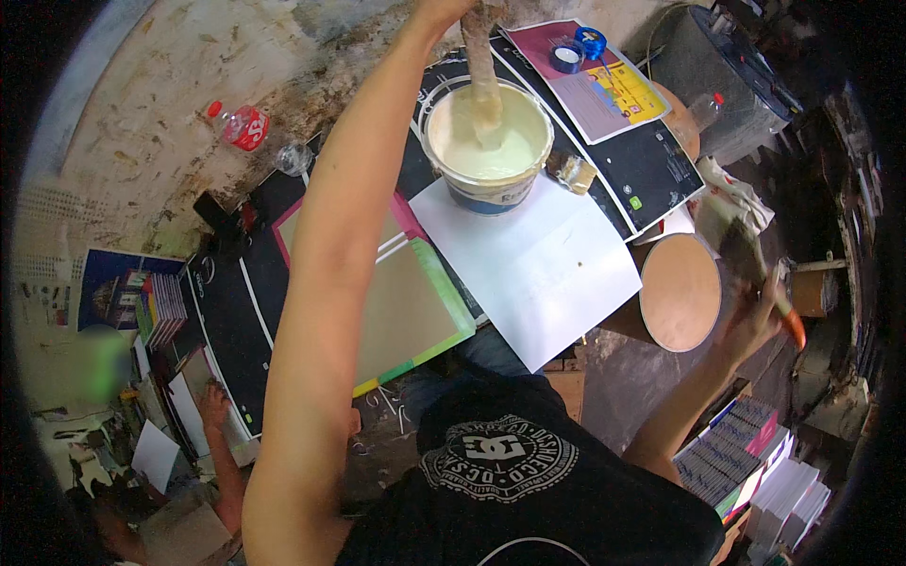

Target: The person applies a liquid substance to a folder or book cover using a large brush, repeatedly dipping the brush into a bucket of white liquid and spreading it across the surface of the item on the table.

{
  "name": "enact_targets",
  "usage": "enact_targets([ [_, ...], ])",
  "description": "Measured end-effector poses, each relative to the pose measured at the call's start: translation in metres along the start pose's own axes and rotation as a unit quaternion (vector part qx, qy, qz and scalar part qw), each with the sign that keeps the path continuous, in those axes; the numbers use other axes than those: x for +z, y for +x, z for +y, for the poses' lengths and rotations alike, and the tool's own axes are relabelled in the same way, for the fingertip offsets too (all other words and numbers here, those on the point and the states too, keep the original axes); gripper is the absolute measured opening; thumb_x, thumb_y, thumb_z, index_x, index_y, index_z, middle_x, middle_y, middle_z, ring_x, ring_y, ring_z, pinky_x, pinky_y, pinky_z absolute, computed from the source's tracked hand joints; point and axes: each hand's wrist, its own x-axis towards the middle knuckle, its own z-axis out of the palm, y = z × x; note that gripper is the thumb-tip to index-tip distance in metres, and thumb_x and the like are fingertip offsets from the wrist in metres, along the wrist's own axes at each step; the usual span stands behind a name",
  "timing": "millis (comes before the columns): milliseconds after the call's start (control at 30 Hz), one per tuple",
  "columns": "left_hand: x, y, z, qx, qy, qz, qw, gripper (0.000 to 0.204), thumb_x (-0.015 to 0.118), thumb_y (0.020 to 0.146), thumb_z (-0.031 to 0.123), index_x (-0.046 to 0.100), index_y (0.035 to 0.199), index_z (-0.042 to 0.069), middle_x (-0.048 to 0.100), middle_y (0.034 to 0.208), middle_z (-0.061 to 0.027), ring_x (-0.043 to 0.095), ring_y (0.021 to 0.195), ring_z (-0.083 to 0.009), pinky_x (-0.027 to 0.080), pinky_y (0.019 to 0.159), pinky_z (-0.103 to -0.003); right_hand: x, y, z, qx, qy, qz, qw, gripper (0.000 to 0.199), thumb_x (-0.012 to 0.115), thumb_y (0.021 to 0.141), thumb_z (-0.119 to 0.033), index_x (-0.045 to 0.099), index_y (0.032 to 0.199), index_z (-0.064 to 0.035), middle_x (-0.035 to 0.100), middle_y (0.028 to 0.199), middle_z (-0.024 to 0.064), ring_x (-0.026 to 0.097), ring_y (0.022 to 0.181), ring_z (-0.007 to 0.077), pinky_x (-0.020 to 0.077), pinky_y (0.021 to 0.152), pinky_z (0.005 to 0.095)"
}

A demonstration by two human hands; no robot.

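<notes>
My left arm stretches far forward, and my left hand (442, 9), cut off by the upper edge, is closed on a thick paste-coated stick (483, 80). The stick's lower end dips into creamy white paste (477, 156) inside a round bucket (514, 193). The bucket stands on a white sheet (547, 274) on the table. Off to the right, my right hand (750, 325) is closed round a long thin tool with an orange-ended handle (793, 328); its other end is hard to make out. Beside the bucket lies a short wide brush (572, 174), its bristles caked.
A board with pink, green and yellow edges (406, 311) lies under my left arm. Tape rolls (567, 58) rest on a printed sheet (613, 104). A red-labelled bottle (243, 125) is at far left. Book stacks (722, 462) stand lower right. Another person's hand (215, 404) works at lower left.
</notes>
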Motion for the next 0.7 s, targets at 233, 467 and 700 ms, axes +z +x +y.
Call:
enact_targets([
  [233,-0.161,-0.015,-0.002,0.105,0.121,0.066,0.985,0.073,0.030,0.096,0.063,0.054,0.126,0.001,0.047,0.135,-0.0174,0.044,0.126,-0.0269,0.035,0.103,-0.040,0.192,0.001,-0.032,-0.130,-0.069,-0.417,0.897,0.027,0.074,0.085,-0.027,0.070,0.094,-0.0013,0.068,0.080,0.0027,0.063,0.073,0.0098,0.0483,0.065,0.0241],
  [467,-0.323,-0.212,0.101,0.136,0.091,0.198,0.966,0.052,0.043,0.098,0.033,0.036,0.141,0.005,0.047,0.136,-0.0138,0.050,0.117,-0.0300,0.041,0.101,-0.044,0.321,-0.050,0.042,-0.192,-0.322,-0.524,0.764,0.045,0.075,0.071,-0.043,0.069,0.087,-0.0008,0.067,0.073,0.0208,0.069,0.072,0.0370,0.0548,0.066,0.0435],
  [700,-0.492,-0.499,0.152,0.021,0.171,0.377,0.910,0.067,0.040,0.096,0.053,0.033,0.143,0.005,0.044,0.134,-0.0198,0.042,0.127,-0.0330,0.033,0.107,-0.048,0.336,-0.062,0.076,-0.139,-0.355,-0.617,0.689,0.041,0.079,0.068,-0.033,0.062,0.088,-0.0009,0.066,0.081,0.0171,0.067,0.063,0.0273,0.0563,0.058,0.0366],
])
